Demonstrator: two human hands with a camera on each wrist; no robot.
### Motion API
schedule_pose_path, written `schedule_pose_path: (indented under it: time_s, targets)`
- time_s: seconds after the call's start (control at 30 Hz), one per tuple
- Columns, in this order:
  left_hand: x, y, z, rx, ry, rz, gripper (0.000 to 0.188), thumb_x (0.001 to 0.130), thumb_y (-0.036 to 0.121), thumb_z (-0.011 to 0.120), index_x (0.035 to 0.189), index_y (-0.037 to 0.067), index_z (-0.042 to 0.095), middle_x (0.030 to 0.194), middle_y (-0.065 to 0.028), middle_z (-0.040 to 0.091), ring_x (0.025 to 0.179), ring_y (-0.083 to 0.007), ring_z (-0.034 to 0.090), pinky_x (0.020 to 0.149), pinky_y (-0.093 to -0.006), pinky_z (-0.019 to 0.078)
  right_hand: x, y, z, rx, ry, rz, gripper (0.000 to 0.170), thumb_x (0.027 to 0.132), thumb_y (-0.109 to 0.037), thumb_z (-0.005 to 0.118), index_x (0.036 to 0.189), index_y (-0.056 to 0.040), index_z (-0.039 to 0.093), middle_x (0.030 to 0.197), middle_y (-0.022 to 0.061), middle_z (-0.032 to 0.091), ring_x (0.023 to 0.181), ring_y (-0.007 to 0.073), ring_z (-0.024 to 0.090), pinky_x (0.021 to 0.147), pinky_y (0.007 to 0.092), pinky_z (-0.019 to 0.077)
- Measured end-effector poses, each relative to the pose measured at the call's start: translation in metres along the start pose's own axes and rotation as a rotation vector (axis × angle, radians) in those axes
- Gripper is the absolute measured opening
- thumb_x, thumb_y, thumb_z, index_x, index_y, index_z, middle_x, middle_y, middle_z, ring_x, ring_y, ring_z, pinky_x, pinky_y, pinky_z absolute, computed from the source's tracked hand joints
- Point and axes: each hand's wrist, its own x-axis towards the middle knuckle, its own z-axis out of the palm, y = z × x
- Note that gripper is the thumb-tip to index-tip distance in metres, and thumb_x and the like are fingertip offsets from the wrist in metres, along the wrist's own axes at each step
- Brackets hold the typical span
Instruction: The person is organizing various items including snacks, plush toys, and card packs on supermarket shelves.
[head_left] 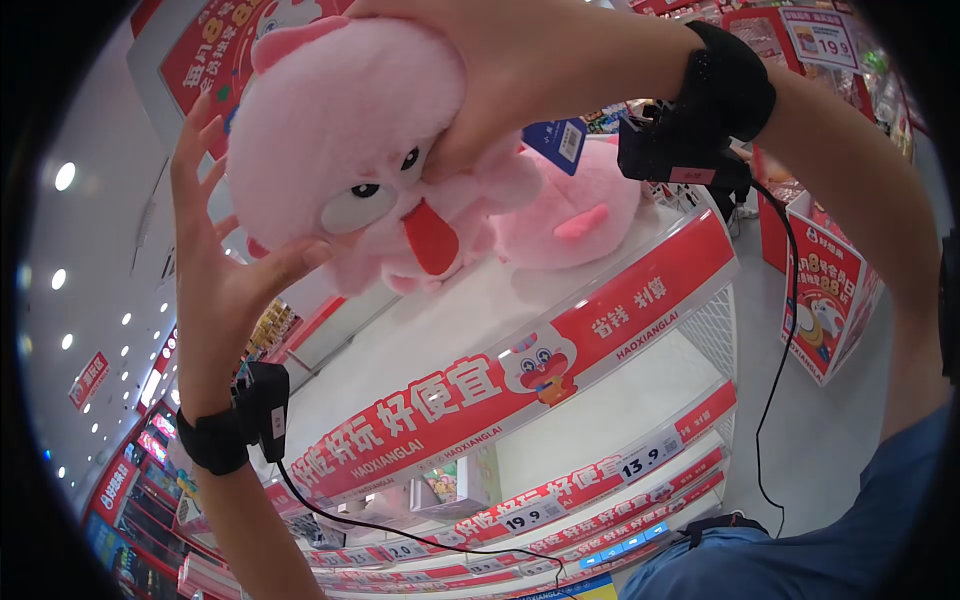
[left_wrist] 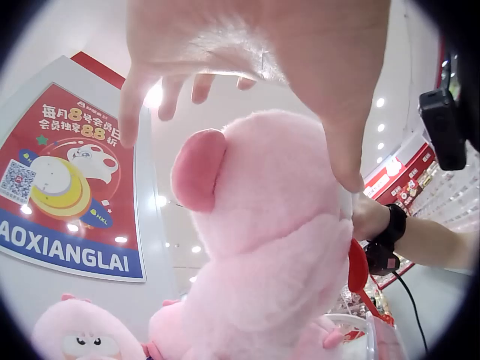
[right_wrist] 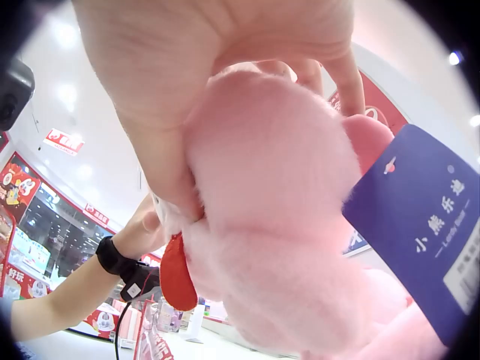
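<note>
Pink plush (head_left: 340, 110) in right hand (head_left: 500, 65), back from shelf edge (head_left: 510, 375)

Right hand (head_left: 505, 75) gripping pink plush toy (head_left: 345, 115), left hand (head_left: 218, 268) spread beside it, white shelf (head_left: 450, 312)

The blue hang tag (right_wrist: 420, 225) reads 小熊乐迪; the upper shelf strip (head_left: 620, 330), 好玩好便宜, 省钱 划算 and HAOXIANGLAI; lower price labels, 19.9 (head_left: 525, 517) and 13.9 (head_left: 650, 460); the price sign (head_left: 822, 38) at upper right, 19.9; the red-and-blue poster (left_wrist: 71, 187), 每月8号会员日, 会员独享88折 and, cut off at the edge, AOXIANGLAI
</note>
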Motion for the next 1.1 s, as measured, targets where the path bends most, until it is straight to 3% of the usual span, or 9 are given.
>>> schedule_pose_path:
  time_s: [0.07,0.2,0.4,0.47,0.5,0.63,0.83,1.1]
  targets:
    - [0.005,0.009,0.002,-0.204,-0.180,-0.048,0.093,0.055,0.027,0.087,0.132,0.007,0.039,0.124,-0.0132,0.055,0.117,-0.0254,0.054,0.095,-0.0392,0.0463,0.009,0.011,0.005,-0.007,-0.004,-0.069,0.087,0.063,-0.026,0.079,0.129,0.0102,0.036,0.114,0.0242,0.055,0.108,0.0316,0.057,0.088,0.0374,0.0508]
    - [0.001,0.020,0.005,-0.134,-0.168,-0.056,0.085,0.056,0.014,0.082,0.129,0.006,0.042,0.119,-0.0125,0.057,0.111,-0.0242,0.058,0.092,-0.0381,0.0478,0.025,0.045,0.022,0.063,-0.027,-0.170,0.071,0.071,-0.024,0.073,0.126,0.0084,0.042,0.111,0.0215,0.057,0.103,0.0297,0.058,0.082,0.0360,0.0512]
    - [-0.006,0.014,0.002,-0.074,-0.120,-0.160,0.076,0.056,0.008,0.077,0.124,0.005,0.045,0.111,-0.0125,0.061,0.101,-0.0242,0.062,0.088,-0.0369,0.0496,-0.002,0.044,0.031,-0.245,0.093,-0.003,0.084,0.066,-0.043,0.081,0.133,-0.0076,0.044,0.121,0.0250,0.056,0.112,0.0336,0.057,0.094,0.0396,0.0456]
    - [-0.014,-0.001,-0.017,-0.005,-0.103,-0.242,0.075,0.056,0.009,0.077,0.124,0.005,0.045,0.110,-0.0129,0.062,0.100,-0.0244,0.063,0.087,-0.0364,0.0500,-0.025,0.051,0.026,-0.349,0.051,-0.063,0.075,0.077,-0.020,0.071,0.142,-0.0146,0.035,0.136,0.0130,0.047,0.121,0.0284,0.049,0.103,0.0414,0.0380]
    - [-0.019,-0.010,-0.030,0.022,-0.106,-0.288,0.075,0.056,0.010,0.077,0.124,0.005,0.045,0.110,-0.0130,0.061,0.099,-0.0245,0.063,0.087,-0.0362,0.0500,-0.041,0.048,0.020,-0.356,0.015,0.018,0.061,0.081,-0.027,0.069,0.135,-0.0136,0.044,0.129,0.0184,0.051,0.120,0.0325,0.049,0.100,0.0426,0.0382]
    - [-0.051,-0.066,-0.079,0.085,-0.111,-0.392,0.076,0.056,0.012,0.078,0.125,0.006,0.045,0.112,-0.0133,0.060,0.100,-0.0250,0.063,0.088,-0.0357,0.0497,-0.106,0.015,0.014,-0.584,-0.244,0.266,0.067,0.078,-0.027,0.071,0.137,-0.0120,0.042,0.135,0.0163,0.045,0.128,0.0357,0.037,0.109,0.0465,0.0224]
    - [-0.104,-0.108,-0.092,0.082,-0.174,-0.566,0.081,0.055,0.013,0.080,0.127,0.005,0.044,0.112,-0.0126,0.060,0.104,-0.0244,0.060,0.090,-0.0364,0.0487,-0.166,-0.015,0.029,-0.519,-0.226,0.326,0.064,0.076,-0.033,0.071,0.131,-0.0082,0.049,0.132,0.0148,0.047,0.125,0.0308,0.041,0.103,0.0447,0.0253]
    - [-0.079,-0.122,-0.087,0.126,-0.400,-0.680,0.081,0.051,0.013,0.078,0.126,0.005,0.047,0.107,-0.0102,0.061,0.096,-0.0222,0.061,0.085,-0.0338,0.0489,-0.180,-0.005,0.044,-0.407,-0.168,0.411,0.059,0.076,-0.036,0.071,0.124,-0.0067,0.053,0.111,0.0097,0.052,0.107,0.0255,0.047,0.097,0.0422,0.0239]
